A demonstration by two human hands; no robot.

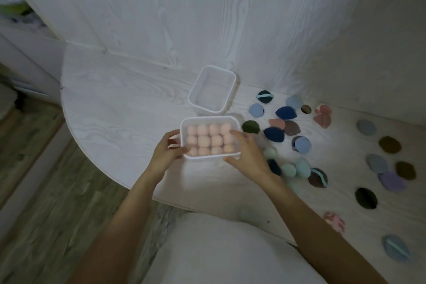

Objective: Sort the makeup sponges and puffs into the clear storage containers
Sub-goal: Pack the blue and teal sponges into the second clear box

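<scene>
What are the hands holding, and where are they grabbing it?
Both hands hold the clear box full of pink sponges. The left hand grips its left side, the right hand its right side and front corner.

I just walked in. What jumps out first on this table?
The clear container packed with pink sponges, held at its sides by the left hand and right hand. Just behind it sits an empty container, and to the right lie scattered colourful puffs.
</scene>
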